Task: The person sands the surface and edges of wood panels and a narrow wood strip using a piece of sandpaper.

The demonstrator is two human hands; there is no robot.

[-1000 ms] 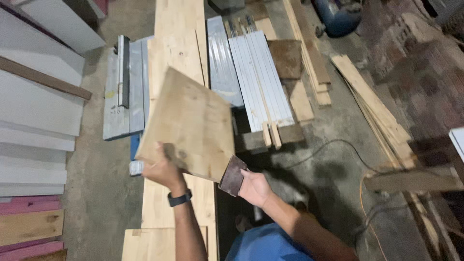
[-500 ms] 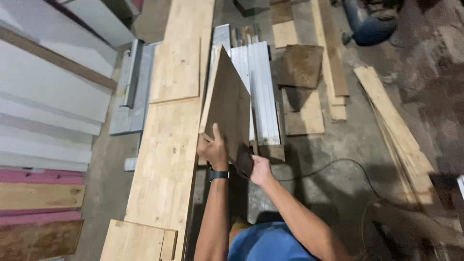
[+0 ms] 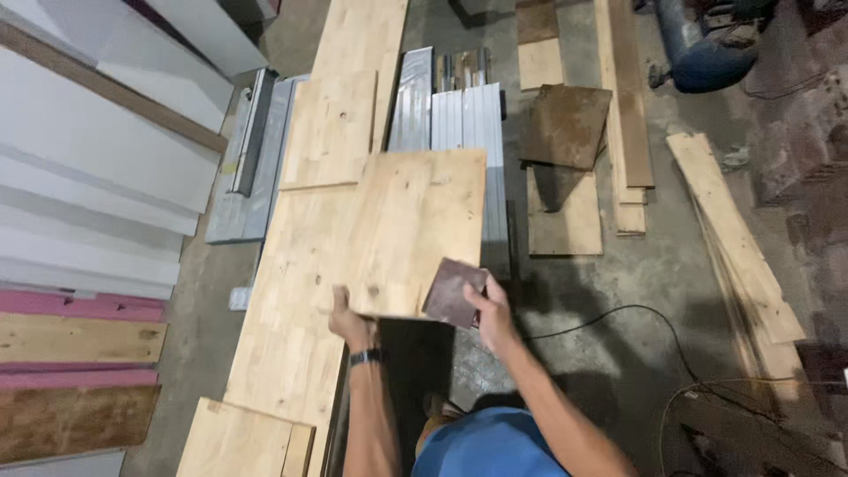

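Observation:
A square pale wooden board (image 3: 415, 225) lies almost flat in front of me, held up over the long workpiece. My left hand (image 3: 351, 320) grips its near left corner from below; a dark watch sits on that wrist. My right hand (image 3: 490, 311) holds a dark brown sheet of sandpaper (image 3: 453, 292) pressed on the board's near right corner. Under the board runs a long light wooden plank (image 3: 305, 291), stretching away from me.
White and pink panels (image 3: 84, 212) are stacked at the left. Corrugated metal sheets (image 3: 459, 119) and a grey metal rail (image 3: 252, 146) lie ahead. Loose planks (image 3: 733, 238), a brown board (image 3: 565, 124), a blue compressor tank (image 3: 707, 49) and cables (image 3: 618, 318) lie at the right.
The board stood on edge half a second ago; both hands have turned it over so that its pale face is up and nearly level. The sandpaper now lies on top of the corner.

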